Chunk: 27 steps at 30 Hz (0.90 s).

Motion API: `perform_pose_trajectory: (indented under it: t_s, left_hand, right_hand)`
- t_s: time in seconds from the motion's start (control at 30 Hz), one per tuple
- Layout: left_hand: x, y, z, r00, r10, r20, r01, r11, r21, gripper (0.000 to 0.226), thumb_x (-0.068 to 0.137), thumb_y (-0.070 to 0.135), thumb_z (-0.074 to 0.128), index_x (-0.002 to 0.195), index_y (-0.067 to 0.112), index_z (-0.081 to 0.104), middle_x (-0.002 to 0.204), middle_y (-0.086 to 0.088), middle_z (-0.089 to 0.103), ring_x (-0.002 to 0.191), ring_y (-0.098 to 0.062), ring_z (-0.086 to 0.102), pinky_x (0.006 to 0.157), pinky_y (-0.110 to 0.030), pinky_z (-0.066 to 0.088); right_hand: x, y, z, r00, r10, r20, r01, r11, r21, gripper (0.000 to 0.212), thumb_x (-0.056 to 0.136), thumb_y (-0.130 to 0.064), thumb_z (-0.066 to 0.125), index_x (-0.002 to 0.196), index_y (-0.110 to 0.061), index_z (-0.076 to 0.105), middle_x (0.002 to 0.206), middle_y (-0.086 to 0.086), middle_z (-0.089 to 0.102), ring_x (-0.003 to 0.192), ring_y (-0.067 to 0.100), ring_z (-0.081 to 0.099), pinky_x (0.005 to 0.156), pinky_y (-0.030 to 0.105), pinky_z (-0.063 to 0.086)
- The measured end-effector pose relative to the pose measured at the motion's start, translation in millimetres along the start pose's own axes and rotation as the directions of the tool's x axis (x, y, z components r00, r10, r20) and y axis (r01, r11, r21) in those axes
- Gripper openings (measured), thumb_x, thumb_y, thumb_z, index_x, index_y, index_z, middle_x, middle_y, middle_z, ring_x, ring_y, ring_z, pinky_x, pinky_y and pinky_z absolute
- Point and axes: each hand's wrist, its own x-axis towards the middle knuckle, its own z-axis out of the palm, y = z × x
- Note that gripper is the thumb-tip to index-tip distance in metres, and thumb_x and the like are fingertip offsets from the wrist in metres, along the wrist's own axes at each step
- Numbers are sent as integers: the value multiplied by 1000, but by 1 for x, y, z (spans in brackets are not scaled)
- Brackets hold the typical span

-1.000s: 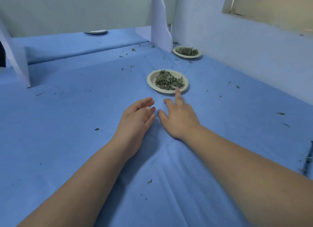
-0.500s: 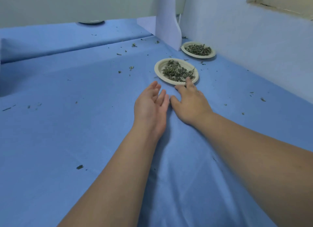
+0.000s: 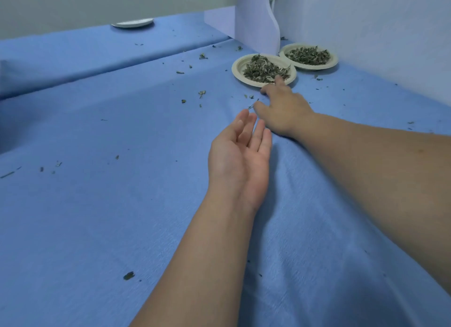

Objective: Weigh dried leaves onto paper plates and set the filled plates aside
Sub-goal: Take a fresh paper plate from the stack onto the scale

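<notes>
Head view: a round cream paper plate (image 3: 235, 69) heaped with dried grey-green leaves (image 3: 266, 69) sits at about 1 o'clock from the person, on a wrinkled blue cloth (image 3: 97, 204) covering the table. A second filled paper plate (image 3: 308, 68) lies just beside it at its 2 o'clock, against the pale wall. The two rims are nearly touching, and a white upright divider panel (image 3: 256, 21) stands behind them.

The right hand (image 3: 284, 109) lies palm down with fingers stretched out, one fingertip (image 3: 278, 78) on the near rim of the closer plate at its 5 o'clock. It grasps nothing. The left hand (image 3: 240, 155) rests at 7 o'clock from the right one, palm up, fingers loose and spread, empty. Leaf crumbs (image 3: 202, 93) dot the cloth, and an empty-looking white plate (image 3: 133, 23) sits far off at 11 o'clock.

Such a plate is likely light and thin, and it will probably flex if lifted from one edge. The leaves are loose and brittle and would spill with any tilt. Sliding it flat by the rim seems safest. To lift it, support opposite rims or put fingers underneath.
</notes>
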Motion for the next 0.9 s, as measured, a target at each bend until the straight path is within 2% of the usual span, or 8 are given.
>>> perform_pose_trajectory:
  t_s: [0.27, 0.4, 0.53, 0.6, 0.67, 0.8, 0.87, 0.9]
  left_hand:
    - [-2, 3, -1, 1000, 9, 4, -9, 1000, 1, 34, 105, 8, 43, 133, -2, 61, 140, -18, 61, 134, -32, 56, 108, -39, 48]
    - [-4, -3, 2, 1000, 23, -1, -23, 999, 41, 34, 105, 7, 42, 133, 0, 61, 138, -17, 62, 134, -30, 57, 108, -38, 49]
    - [-8, -14, 4, 996, 87, 22, -89, 967, 239, 35, 106, 6, 42, 136, 7, 59, 138, -8, 61, 131, -21, 58, 111, -34, 47]
    - [-12, -22, 7, 994, 103, 23, -104, 905, 413, 38, 104, 6, 43, 139, 9, 57, 127, -1, 63, 120, -14, 62, 110, -31, 47]
    - [-14, -32, 10, 988, 148, 50, -148, 779, 610, 40, 102, 5, 44, 140, 12, 58, 121, 3, 63, 106, -9, 62, 107, -30, 48]
    - [-40, -65, 21, 979, 144, 146, -200, 521, 830, 46, 99, 1, 42, 141, 8, 57, 143, -7, 59, 122, -18, 61, 101, -28, 50]
    - [-68, -87, 22, 978, 134, 158, -200, 402, 894, 48, 98, 2, 42, 143, 9, 56, 143, -12, 60, 132, -25, 57, 111, -33, 46]
    - [-84, -99, 22, 977, 117, 179, -209, 353, 912, 46, 98, 3, 42, 141, 8, 58, 137, -16, 63, 129, -26, 59, 106, -26, 48]
  right_hand:
    - [7, 0, 1, 1000, -13, -5, 13, 1000, -2, 49, 97, -46, 48, 140, -23, 47, 168, 13, 4, 143, 37, 35, 115, 45, 28]
    - [-2, 3, 0, 1000, 3, -4, -3, 1000, 22, 53, 96, -44, 47, 144, -22, 40, 168, 9, 2, 136, 42, 42, 111, 47, 34]
    - [-30, 17, -4, 1000, 10, 2, -10, 1000, 15, 56, 97, -45, 45, 148, -22, 37, 168, 9, 5, 138, 42, 40, 112, 46, 31]
    - [-50, 26, -8, 1000, 26, 17, -26, 1000, 6, 57, 99, -47, 43, 150, -23, 35, 169, 8, 4, 140, 42, 37, 114, 46, 28]
    - [-77, 33, -15, 999, 25, 22, -25, 1000, -4, 58, 101, -48, 41, 152, -22, 33, 169, 7, 5, 145, 37, 33, 117, 44, 24]
    - [-148, 45, -31, 998, 7, 64, -6, 1000, -19, 58, 103, -44, 37, 154, -16, 32, 167, 11, 16, 149, 27, 27, 118, 39, 19]
    - [-184, 55, -46, 994, 31, 104, -32, 999, 13, 56, 101, -43, 42, 150, -16, 39, 158, 10, 37, 140, 29, 41, 109, 36, 32]
    - [-201, 61, -58, 989, 50, 137, -54, 998, 29, 56, 98, -42, 47, 148, -17, 41, 151, 9, 46, 134, 29, 48, 103, 35, 37]
